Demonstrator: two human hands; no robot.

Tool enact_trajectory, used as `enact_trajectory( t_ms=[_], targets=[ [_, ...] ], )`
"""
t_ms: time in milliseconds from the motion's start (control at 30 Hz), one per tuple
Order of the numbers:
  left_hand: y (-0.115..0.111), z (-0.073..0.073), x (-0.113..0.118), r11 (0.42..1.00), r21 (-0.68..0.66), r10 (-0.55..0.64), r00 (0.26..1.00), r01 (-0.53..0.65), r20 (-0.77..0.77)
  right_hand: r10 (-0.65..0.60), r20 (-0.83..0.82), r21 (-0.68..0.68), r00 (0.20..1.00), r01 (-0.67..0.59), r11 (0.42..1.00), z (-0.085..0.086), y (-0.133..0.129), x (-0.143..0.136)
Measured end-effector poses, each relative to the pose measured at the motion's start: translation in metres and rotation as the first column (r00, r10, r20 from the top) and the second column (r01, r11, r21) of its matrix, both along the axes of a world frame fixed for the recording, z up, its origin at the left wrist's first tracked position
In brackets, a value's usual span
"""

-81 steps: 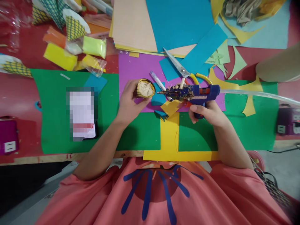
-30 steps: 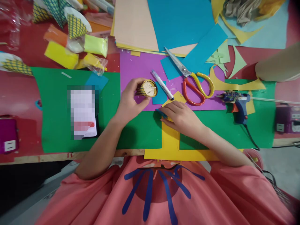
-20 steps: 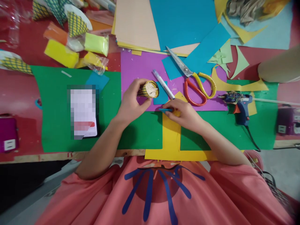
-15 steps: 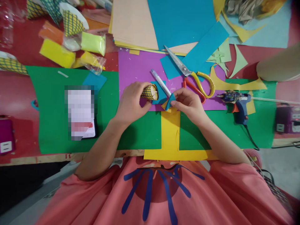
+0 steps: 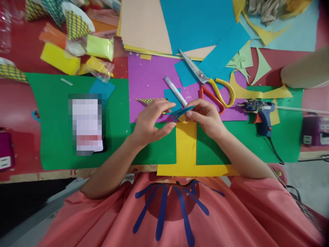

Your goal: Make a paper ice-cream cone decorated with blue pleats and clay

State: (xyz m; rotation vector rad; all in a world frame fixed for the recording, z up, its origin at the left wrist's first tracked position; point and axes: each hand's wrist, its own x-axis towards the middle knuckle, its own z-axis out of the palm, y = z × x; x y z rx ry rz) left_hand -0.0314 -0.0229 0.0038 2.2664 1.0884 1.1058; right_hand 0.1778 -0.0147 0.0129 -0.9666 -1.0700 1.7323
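A red table is lying under green sheets and one purple sheet. The left hand is staying open, its thumb and fingers spreading around one end of a blue paper bunch; it is hard to tell if they are touching it. The right hand is pointing inward, pinching the other end. One small checkered cone is lying on the purple sheet, partly hiding behind the left hand. One pen, one pair of scissors and one glue gun are resting nearby.
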Motion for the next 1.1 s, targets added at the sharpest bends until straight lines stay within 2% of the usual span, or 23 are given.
enact_trajectory(
  t_ms=[67,233,367,433,567,633,700,767,933,1100],
  targets=[
    [-0.004,0.001,0.005,1.000,0.025,-0.007,0.999,0.008,-0.038,0.017,0.018,0.016,1.000,-0.018,1.000,-0.001,-0.002,-0.002],
    [-0.007,0.001,0.010,0.983,0.145,0.132,0.981,-0.112,-0.143,0.029,0.099,0.084,0.995,-0.037,0.996,-0.002,-0.008,-0.004],
    [-0.005,0.003,0.006,0.980,0.190,0.088,0.979,-0.053,-0.183,-0.011,0.175,0.136,0.984,-0.013,0.991,0.002,-0.012,-0.003],
    [-0.001,0.004,-0.001,0.980,0.194,0.077,0.984,-0.046,-0.159,-0.045,0.208,0.134,0.977,0.017,0.991,0.005,-0.011,-0.001],
    [0.015,0.006,-0.021,0.974,0.196,0.124,0.992,-0.117,-0.024,-0.151,0.261,0.135,0.953,0.118,0.984,0.008,-0.006,0.003],
    [0.024,0.006,-0.029,0.991,0.116,0.077,0.986,-0.060,-0.150,-0.189,0.279,0.145,0.941,0.153,0.977,0.007,-0.004,0.004],
    [0.030,0.005,-0.034,0.996,-0.082,0.009,0.952,-0.035,-0.307,-0.201,0.295,0.142,0.934,0.165,0.976,0.006,-0.001,0.005],
    [0.033,0.002,-0.035,0.982,-0.189,-0.058,0.938,-0.008,-0.343,-0.197,0.301,0.130,0.933,0.164,0.978,0.004,0.000,0.005],
    [0.033,-0.002,-0.032,0.970,-0.242,-0.087,0.927,-0.004,-0.365,-0.187,0.253,0.130,0.949,0.159,0.979,0.005,0.000,0.005],
    [0.029,0.012,-0.025,0.949,-0.313,-0.104,0.890,-0.045,-0.445,-0.137,0.147,0.147,0.980,0.115,0.982,0.001,0.000,0.006]
  ],
)
